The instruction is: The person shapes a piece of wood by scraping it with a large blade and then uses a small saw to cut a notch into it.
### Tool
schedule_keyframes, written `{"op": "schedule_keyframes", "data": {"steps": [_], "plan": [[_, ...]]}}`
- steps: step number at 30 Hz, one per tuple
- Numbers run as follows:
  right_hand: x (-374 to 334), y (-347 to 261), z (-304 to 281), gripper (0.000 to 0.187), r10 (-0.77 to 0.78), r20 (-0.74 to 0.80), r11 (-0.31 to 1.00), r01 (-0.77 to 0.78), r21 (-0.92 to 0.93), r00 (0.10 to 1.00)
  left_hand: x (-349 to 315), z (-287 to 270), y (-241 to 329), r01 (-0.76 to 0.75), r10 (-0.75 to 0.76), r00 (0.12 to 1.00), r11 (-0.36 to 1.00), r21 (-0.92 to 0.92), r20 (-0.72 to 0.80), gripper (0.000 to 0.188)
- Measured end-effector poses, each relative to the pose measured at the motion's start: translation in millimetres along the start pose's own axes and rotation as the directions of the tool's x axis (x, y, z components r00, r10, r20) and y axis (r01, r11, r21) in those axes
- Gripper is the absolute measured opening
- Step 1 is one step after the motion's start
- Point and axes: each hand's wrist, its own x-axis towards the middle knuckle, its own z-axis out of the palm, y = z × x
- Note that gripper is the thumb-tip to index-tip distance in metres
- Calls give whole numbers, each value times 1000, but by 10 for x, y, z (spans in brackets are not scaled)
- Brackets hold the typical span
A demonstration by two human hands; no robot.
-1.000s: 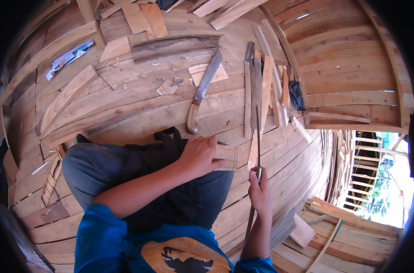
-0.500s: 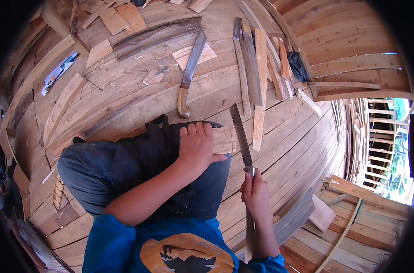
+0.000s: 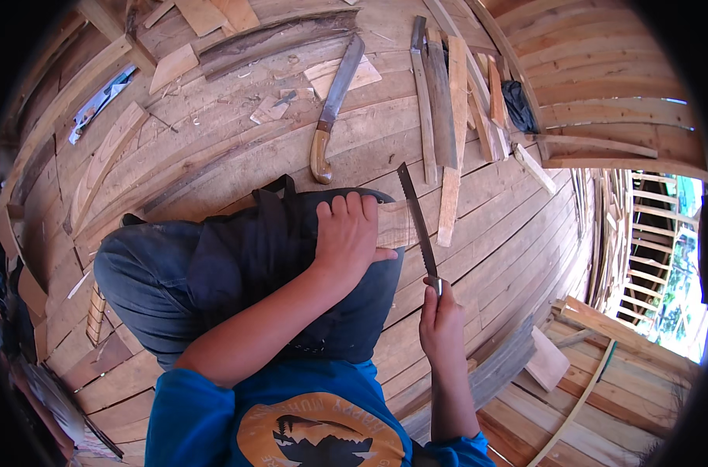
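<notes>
My left hand [image 3: 347, 235] presses a short wooden board [image 3: 395, 224] down on my bent right thigh, fingers over its top and thumb along the near side. The board's right end sticks out past the leg. In my right hand [image 3: 442, 321] is a handsaw [image 3: 423, 236], gripped by its handle. Its narrow toothed blade points away from me and lies by the board's protruding end; whether teeth touch wood I cannot tell. Beyond my knee a machete [image 3: 337, 105] with a wooden handle lies on the plank floor.
Long wooden strips [image 3: 442, 117] lie on the floor ahead to the right, beside a black plastic bag [image 3: 518, 107]. A curved wooden piece [image 3: 109, 166] rests at left. Offcuts and a bark-edged slab [image 3: 276, 48] lie farther off. A plank wall curves up at right.
The saw and my right hand have shifted slightly right and away from me. My left hand and the board also appear a little farther right, while the whole view has moved somewhat.
</notes>
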Motion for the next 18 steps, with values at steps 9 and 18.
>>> {"op": "schedule_keyframes", "data": {"steps": [9,18], "plan": [[30,-37,-236,32,55,-152,991,-35,130,987,112,-424,-32,-106,120,988,985,-139,97,42],[130,27,-248,22,-65,-5,996,64,-57,998,-40,-358,-24,-173,181,983,969,-175,28,19]]}}
